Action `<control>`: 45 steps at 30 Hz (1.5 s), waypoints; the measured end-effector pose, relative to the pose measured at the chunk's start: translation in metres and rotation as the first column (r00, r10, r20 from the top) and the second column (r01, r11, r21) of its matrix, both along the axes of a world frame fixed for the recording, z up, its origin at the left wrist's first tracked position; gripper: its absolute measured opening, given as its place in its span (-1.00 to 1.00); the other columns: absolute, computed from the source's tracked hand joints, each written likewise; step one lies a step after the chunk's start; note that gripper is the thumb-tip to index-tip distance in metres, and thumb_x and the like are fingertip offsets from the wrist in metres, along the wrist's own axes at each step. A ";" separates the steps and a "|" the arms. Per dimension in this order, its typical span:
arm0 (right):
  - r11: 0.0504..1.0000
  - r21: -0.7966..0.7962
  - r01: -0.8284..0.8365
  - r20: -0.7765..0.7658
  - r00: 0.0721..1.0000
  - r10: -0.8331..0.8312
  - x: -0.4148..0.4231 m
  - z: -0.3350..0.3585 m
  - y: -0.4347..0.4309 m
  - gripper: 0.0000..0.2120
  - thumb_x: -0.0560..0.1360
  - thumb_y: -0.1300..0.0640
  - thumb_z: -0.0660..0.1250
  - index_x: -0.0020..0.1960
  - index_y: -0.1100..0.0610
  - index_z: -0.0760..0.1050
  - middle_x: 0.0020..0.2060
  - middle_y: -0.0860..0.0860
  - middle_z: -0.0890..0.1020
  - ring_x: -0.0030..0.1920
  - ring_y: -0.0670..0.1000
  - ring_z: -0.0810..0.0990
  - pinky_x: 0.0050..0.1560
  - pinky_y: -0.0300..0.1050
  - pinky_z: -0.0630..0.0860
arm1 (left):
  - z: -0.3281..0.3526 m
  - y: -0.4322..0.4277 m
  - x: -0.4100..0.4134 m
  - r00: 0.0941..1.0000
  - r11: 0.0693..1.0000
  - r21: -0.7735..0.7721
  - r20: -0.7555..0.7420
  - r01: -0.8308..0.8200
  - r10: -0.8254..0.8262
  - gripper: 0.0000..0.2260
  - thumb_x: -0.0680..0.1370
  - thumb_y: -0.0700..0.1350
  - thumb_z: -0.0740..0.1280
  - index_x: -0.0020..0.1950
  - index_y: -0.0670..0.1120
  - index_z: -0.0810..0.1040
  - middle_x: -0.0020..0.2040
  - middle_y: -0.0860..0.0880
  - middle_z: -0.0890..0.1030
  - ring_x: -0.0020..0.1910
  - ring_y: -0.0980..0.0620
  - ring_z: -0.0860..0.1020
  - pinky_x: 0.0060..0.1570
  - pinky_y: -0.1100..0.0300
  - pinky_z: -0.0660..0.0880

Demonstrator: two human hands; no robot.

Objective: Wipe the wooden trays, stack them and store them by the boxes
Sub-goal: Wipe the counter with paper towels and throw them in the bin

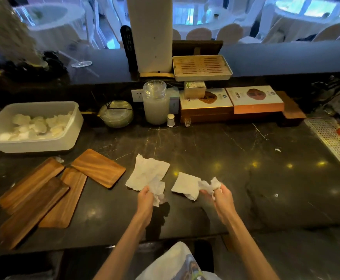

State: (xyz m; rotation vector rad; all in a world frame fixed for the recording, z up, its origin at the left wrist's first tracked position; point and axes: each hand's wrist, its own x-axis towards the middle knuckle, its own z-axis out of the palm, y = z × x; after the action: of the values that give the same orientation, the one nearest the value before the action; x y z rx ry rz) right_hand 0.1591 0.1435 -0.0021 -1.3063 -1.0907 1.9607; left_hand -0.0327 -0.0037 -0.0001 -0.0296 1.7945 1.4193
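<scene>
**Paper in both hands, trays not yet wiped**

Near the countertop's (215, 142) left front edge lie four wooden trays (34, 190), loosely overlapped rather than stacked, just in front of a white tub (32, 126) at the left edge. Toward the middle front, the left hand (146, 196) is closed on a crumpled paper towel (148, 175), and the right hand (222, 194) pinches a second paper sheet (186, 184). The boxes (231, 103) sit along the back edge, right of centre, beside a glass jar (156, 103). Thin paper may shred on the wood, and carrying a stack to the back could knock the jar.
</scene>
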 end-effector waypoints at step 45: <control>0.897 0.082 -0.435 0.761 0.608 0.225 0.176 -0.650 -0.132 -0.72 0.50 0.34 0.27 0.16 0.21 0.60 0.19 0.21 0.60 0.23 0.21 0.53 0.32 -0.08 0.38 | -0.639 -0.065 0.221 0.832 0.803 -0.400 -0.151 0.442 -0.533 -0.81 0.54 -0.36 0.23 -0.18 -0.10 0.46 -0.11 -0.16 0.48 -0.21 -0.08 0.48 -0.35 0.29 0.45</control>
State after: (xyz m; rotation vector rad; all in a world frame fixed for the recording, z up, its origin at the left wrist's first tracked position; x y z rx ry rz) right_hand 0.3351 0.0111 -0.6518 -1.9166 -2.0430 1.4029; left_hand 0.1885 -0.0685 -0.6392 0.4309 2.0556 0.7424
